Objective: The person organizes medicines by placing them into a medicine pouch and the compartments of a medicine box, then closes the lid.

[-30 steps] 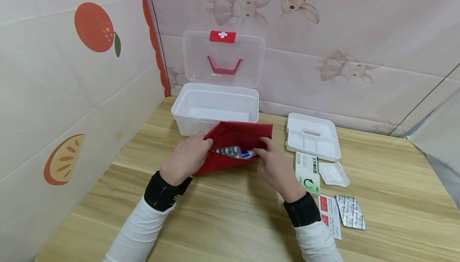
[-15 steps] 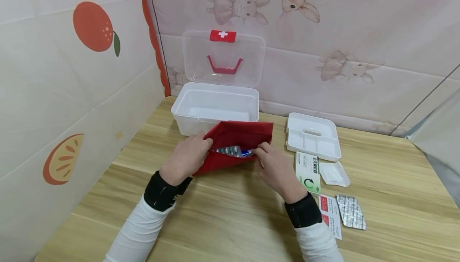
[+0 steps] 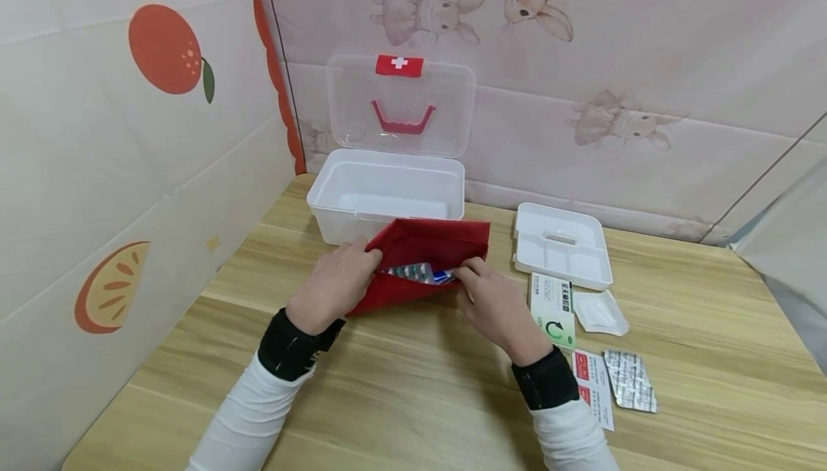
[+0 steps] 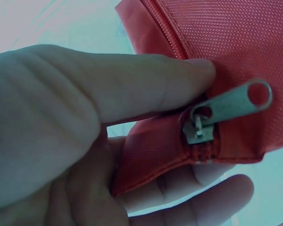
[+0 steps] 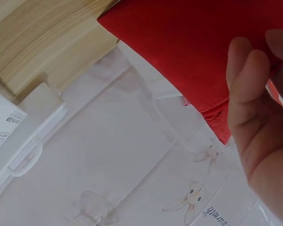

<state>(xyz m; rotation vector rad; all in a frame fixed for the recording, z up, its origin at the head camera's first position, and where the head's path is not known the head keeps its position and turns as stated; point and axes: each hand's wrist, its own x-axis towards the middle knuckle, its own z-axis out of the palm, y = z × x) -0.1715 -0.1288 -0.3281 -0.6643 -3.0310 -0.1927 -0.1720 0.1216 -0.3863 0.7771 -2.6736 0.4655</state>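
A red zippered pouch (image 3: 439, 240) gapes in front of the white box. In its mouth lie a blister pack of green-and-white capsules (image 3: 412, 272) and a small blue-and-white item (image 3: 443, 276) whose kind I cannot tell. My left hand (image 3: 339, 281) grips the pouch's left end; in the left wrist view its thumb presses beside the metal zipper pull (image 4: 231, 104). With curled fingers my right hand (image 3: 494, 302) pinches the pouch's right edge, beside the blue item. The right wrist view shows those fingers (image 5: 247, 80) against the red cloth, the fingertips partly out of frame.
Behind the pouch stands the white box (image 3: 388, 191), its clear lid (image 3: 349, 105) raised. To the right are a white tray insert (image 3: 584, 241), a green-and-white carton (image 3: 551, 306), a clear-white packet (image 3: 601, 313), a red-and-white card (image 3: 597, 399) and a foil blister pack (image 3: 629, 381).
My right hand's fingers have come down from the pouch's back flap to its right edge, bunching together near the blue item. The left hand and the pouch have hardly moved.
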